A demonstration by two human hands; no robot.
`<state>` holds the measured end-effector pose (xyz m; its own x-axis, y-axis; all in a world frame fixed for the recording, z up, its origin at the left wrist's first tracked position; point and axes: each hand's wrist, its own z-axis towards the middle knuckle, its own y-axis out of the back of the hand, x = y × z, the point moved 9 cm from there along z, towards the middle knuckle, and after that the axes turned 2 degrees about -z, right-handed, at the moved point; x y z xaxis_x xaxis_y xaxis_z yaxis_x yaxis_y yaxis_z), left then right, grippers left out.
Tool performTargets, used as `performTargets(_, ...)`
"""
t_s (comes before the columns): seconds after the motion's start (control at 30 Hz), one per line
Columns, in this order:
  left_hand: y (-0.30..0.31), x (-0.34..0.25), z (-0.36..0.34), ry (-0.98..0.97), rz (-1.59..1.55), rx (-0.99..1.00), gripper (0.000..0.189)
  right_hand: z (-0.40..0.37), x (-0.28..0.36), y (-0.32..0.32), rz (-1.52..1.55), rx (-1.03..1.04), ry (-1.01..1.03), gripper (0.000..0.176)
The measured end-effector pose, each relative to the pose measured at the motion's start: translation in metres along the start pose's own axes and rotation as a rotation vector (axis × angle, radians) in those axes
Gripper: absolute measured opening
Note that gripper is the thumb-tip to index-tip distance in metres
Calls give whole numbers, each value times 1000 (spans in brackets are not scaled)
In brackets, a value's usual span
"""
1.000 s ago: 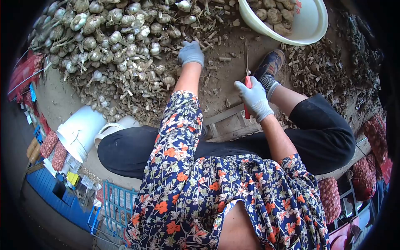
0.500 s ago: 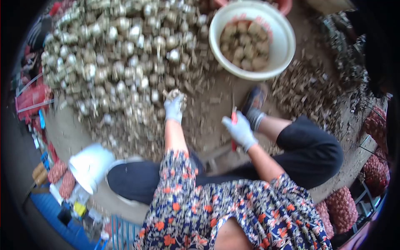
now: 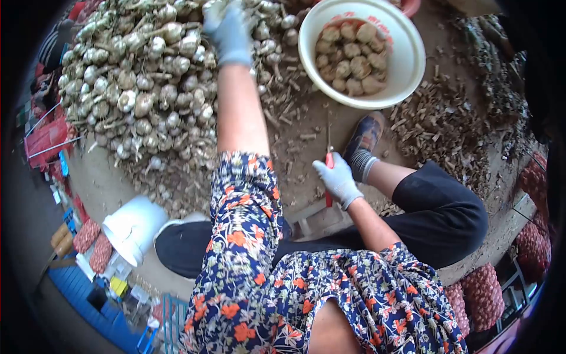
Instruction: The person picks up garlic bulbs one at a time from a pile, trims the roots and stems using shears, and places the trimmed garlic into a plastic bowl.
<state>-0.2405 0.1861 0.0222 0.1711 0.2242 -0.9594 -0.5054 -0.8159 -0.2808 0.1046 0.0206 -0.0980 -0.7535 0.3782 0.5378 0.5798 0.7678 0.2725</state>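
Observation:
My left hand, in a pale glove, reaches over the far part of a large heap of garlic with its dry stalks on. Its fingers are smeared by motion, so whether they grip a bulb cannot be told. My right hand, also gloved, is closed around red-handled shears, with the thin metal blade pointing away from me. Beyond the right hand stands a white tub with reddish marks inside, partly filled with garlic bulbs whose stalks are cut off.
My shod foot rests just before the tub. Cut stalks litter the ground at right. A white bucket lies tipped by my left knee. Filled mesh sacks stand lower right, others at left.
My left hand has moved forward from the near edge of the heap, where it held garlic, to over its far part. My right hand with the shears has hardly moved.

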Motion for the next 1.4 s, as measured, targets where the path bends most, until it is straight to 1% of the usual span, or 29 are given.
performTargets(0.03, 65, 16, -2, 17, 186, -133, 4, -3, 3, 3, -44, -9, 11, 48)
performTargets(0.07, 122, 29, -21, 5, 295, -274, 13, -4, 3, 6, -89, -24, 23, 47)
performTargets(0.1, 153, 39, -48, -12, 368, -276, 16, -2, -3, 5, -87, -16, 8, 47)
performTargets(0.13, 194, 66, -62, 14, 722, -295, 18, -2, -4, 4, -98, -1, -9, 47)
performTargets(0.17, 229, 100, -73, -14, 825, -243, 14, -1, -7, 2, -117, 11, -16, 47)
performTargets(0.2, 189, 78, -104, 119, 802, -221, 13, 0, -8, 1, -137, 18, -21, 48)
performTargets(0.23, 176, 90, -114, 356, 1067, -105, 21, 2, -8, -1, -144, 24, -23, 48)
performTargets(0.27, 191, 141, -108, 231, 1168, -7, 32, 3, -9, -2, -131, 35, -42, 48)
performTargets(0.3, 160, 136, -114, 314, 1301, 106, 47, 3, -10, -3, -118, 44, -63, 49)
performTargets(0.33, 160, 152, -111, 382, 1240, 69, 56, 3, -6, -3, -123, 44, -67, 49)
performTargets(0.4, 159, 155, -112, 491, 1295, -56, 53, -1, 4, -1, -187, 38, -27, 51)
performTargets(0.53, 176, 160, -118, 503, 1195, 79, 51, -2, 9, -4, -261, 2, 34, 53)
performTargets(0.6, 190, 177, -131, 244, 1195, 351, 52, -1, 11, -5, -305, 24, 51, 54)
performTargets(0.63, 219, 219, -129, 200, 1021, 380, 64, -2, 12, -5, -315, 23, 67, 53)
performTargets(0.73, 208, 198, -145, 362, 945, 278, 71, -2, 5, -4, -317, 56, 18, 52)
performTargets(0.77, 235, 248, -141, 417, 826, 332, 74, -1, 3, -3, -322, 40, 24, 51)
performTargets(0.8, 215, 226, -142, 415, 825, 337, 74, 0, 4, -2, -319, 35, 23, 51)
performTargets(0.87, 182, 143, -160, 720, 1625, 319, 73, 0, 4, -1, -316, 29, 10, 51)
performTargets(0.93, 179, 116, -174, 787, 1754, 314, 75, 2, 5, -1, -317, 22, 15, 50)
performTargets(1.0, 186, 103, -187, 813, 1782, 372, 66, 1, 7, -3, -322, 20, 24, 50)
performTargets(1.03, 193, 97, -188, 788, 1814, 362, 51, 1, 8, -3, -324, 22, 33, 49)
performTargets(1.07, 196, 93, -186, 792, 1814, 362, 51, 1, 9, -4, -327, 22, 40, 49)
performTargets(1.13, 197, 58, -166, 470, 1498, -46, 35, 2, 5, -6, -357, 35, 37, 49)
performTargets(1.17, 187, 47, -157, -46, 1324, -130, 25, 2, 4, -7, -386, 46, 40, 48)
performTargets(1.2, 173, 62, -150, 52, 961, -51, 26, 1, 4, -7, -387, 49, 34, 48)
performTargets(1.27, 132, 104, -144, -132, 1368, 438, 35, 0, 7, -9, -402, 85, 30, 48)
performTargets(1.33, 160, 177, -151, 234, 1474, 610, 42, 2, 8, -9, -416, 70, 42, 47)
performTargets(1.37, 165, 184, -150, 116, 1449, 587, 50, 3, 8, -8, -433, 64, 49, 47)
performTargets(1.4, 165, 182, -151, 117, 1447, 591, 50, 3, 6, -7, -433, 63, 46, 47)
